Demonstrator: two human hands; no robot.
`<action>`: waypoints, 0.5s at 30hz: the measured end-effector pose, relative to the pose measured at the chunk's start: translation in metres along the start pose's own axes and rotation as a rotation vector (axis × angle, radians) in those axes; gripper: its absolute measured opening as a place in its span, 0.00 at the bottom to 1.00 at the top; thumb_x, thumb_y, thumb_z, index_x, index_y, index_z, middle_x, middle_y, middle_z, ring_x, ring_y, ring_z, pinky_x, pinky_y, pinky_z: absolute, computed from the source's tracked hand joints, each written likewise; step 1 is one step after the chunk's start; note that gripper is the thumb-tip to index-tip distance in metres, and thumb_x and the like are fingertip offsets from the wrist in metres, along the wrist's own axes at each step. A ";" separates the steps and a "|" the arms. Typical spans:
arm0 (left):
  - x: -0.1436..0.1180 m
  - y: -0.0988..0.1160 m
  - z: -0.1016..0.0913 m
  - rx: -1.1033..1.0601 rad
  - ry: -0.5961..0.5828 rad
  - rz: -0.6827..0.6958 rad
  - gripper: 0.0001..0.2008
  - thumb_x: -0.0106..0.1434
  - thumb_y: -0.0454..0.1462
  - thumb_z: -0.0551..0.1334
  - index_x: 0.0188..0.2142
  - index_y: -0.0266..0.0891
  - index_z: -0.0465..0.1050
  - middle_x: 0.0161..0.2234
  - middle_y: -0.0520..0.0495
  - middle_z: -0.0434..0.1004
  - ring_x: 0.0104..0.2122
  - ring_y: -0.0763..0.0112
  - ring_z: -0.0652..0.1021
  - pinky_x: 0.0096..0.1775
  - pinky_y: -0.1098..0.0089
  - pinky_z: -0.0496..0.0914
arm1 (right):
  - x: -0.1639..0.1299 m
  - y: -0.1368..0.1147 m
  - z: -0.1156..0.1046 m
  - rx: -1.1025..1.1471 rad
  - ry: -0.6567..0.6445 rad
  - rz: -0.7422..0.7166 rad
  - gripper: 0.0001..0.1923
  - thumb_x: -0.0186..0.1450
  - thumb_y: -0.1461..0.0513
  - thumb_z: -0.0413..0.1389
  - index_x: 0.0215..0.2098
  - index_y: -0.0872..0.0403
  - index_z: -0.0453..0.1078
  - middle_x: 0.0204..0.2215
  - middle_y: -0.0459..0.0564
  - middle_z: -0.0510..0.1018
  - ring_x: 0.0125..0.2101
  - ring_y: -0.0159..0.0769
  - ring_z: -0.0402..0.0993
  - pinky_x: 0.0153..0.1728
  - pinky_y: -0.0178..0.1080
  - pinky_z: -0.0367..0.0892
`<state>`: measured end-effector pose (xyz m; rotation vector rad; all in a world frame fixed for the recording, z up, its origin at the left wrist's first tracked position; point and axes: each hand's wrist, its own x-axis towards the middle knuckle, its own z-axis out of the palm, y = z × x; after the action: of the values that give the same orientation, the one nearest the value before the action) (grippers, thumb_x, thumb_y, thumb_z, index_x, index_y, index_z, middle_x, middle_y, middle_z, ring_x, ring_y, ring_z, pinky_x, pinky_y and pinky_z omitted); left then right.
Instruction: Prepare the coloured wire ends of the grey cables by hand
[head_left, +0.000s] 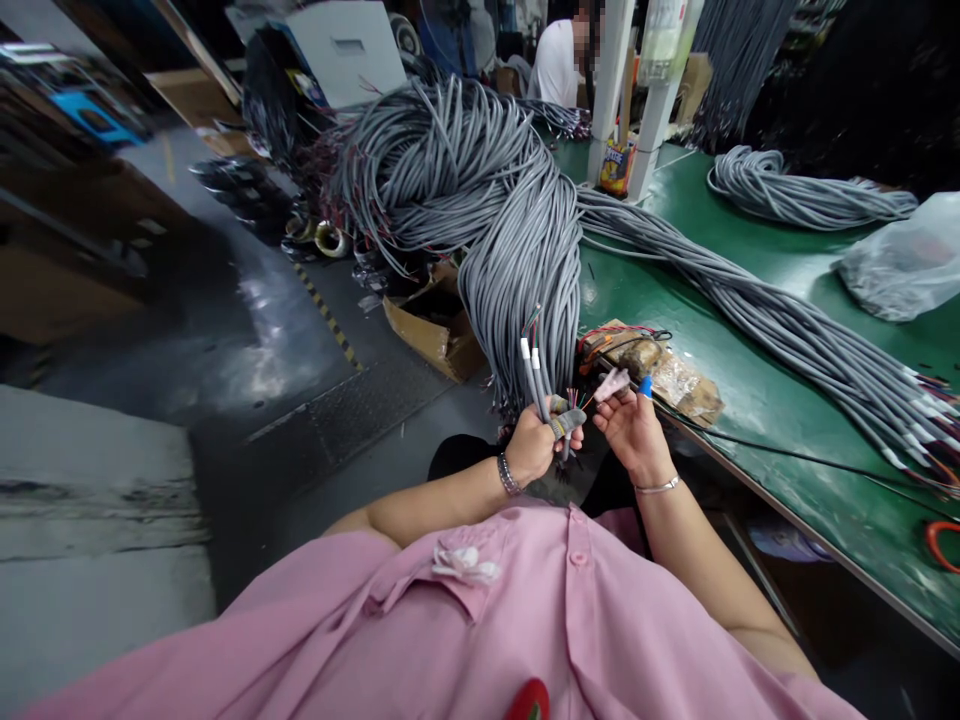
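L hand [534,440] fist-gripped on grey cable ends [537,380] — R hand [631,425] fingers loosely spread, palm up, beside thin wire tips [576,398]

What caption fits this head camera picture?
Left hand grips gray cable ends; right hand fingers their thin colored wires beside a green table.

The left hand [534,440] grips a few grey cables [534,378] near their stripped ends, coloured wires [576,398] sticking out between the taped fingers. The right hand [634,425] is open just beside them, fingertips capped in blue and pale tape, touching the wire tips. A thick cable bundle [517,230] hangs over the green table [757,400] edge. A cardboard box [435,325] sits on the floor below.
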<state>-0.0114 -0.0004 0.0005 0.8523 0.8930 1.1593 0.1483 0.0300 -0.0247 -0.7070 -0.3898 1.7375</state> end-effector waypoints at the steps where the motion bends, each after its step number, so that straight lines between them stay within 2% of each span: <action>1: 0.000 0.001 0.000 0.012 0.000 0.011 0.17 0.52 0.44 0.69 0.28 0.36 0.64 0.20 0.51 0.73 0.17 0.76 0.73 0.16 0.77 0.55 | -0.001 -0.001 0.001 -0.014 0.008 0.000 0.21 0.59 0.43 0.57 0.32 0.51 0.71 0.29 0.45 0.78 0.26 0.29 0.72 0.27 0.33 0.70; 8: 0.007 0.001 0.006 0.088 0.045 0.107 0.17 0.55 0.46 0.67 0.30 0.37 0.64 0.20 0.53 0.73 0.17 0.77 0.72 0.17 0.77 0.59 | -0.001 -0.003 0.012 -0.179 0.035 -0.116 0.16 0.59 0.49 0.61 0.32 0.54 0.72 0.24 0.43 0.75 0.23 0.27 0.68 0.23 0.30 0.67; 12: 0.013 -0.002 0.009 0.106 0.063 0.105 0.18 0.55 0.47 0.67 0.31 0.37 0.64 0.22 0.53 0.73 0.17 0.76 0.73 0.17 0.77 0.61 | 0.003 -0.002 0.012 -0.104 0.049 -0.083 0.17 0.58 0.48 0.61 0.31 0.53 0.72 0.24 0.43 0.76 0.23 0.27 0.69 0.24 0.30 0.67; 15: 0.015 -0.005 0.009 0.134 0.067 0.097 0.18 0.54 0.47 0.67 0.32 0.38 0.64 0.22 0.53 0.73 0.17 0.76 0.73 0.18 0.76 0.63 | 0.007 -0.001 0.012 -0.015 0.061 -0.060 0.14 0.59 0.51 0.62 0.30 0.52 0.72 0.25 0.42 0.77 0.24 0.27 0.70 0.26 0.31 0.69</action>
<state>0.0011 0.0121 -0.0023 0.9786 1.0023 1.2284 0.1397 0.0382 -0.0168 -0.7495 -0.3787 1.6545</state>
